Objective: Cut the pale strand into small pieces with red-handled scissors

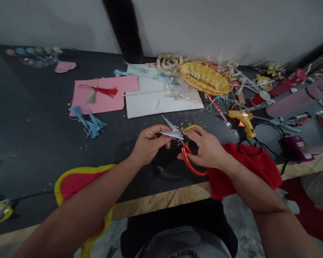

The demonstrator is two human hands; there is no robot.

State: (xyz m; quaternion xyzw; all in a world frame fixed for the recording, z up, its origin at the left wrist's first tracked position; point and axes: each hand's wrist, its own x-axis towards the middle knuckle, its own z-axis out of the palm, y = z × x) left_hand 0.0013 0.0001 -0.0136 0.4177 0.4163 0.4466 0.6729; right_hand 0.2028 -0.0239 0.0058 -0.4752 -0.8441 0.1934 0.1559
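Observation:
Red-handled scissors [190, 163] are in my right hand [204, 147], whose fingers are wrapped round them near the pivot and handles. The blades stand apart and point to the left, over my left hand. My left hand [150, 145] is closed in a pinch beside the lower blade; a small pale piece shows between the blades, too small to make out. Small pale scraps lie on the dark table [97, 154] round the hands. Behind them lies a white board [150, 105] with a thin stick and a short reddish strand on it.
Pink sheets [97, 98] hold a red tassel [107, 91]; blue tassels [93, 125] lie in front. A yellow basket [207, 77] stands behind. To the right are a yellow glue gun [243, 120], red thread spool [261, 98], red cloth [250, 165] and pink bottle [296, 98].

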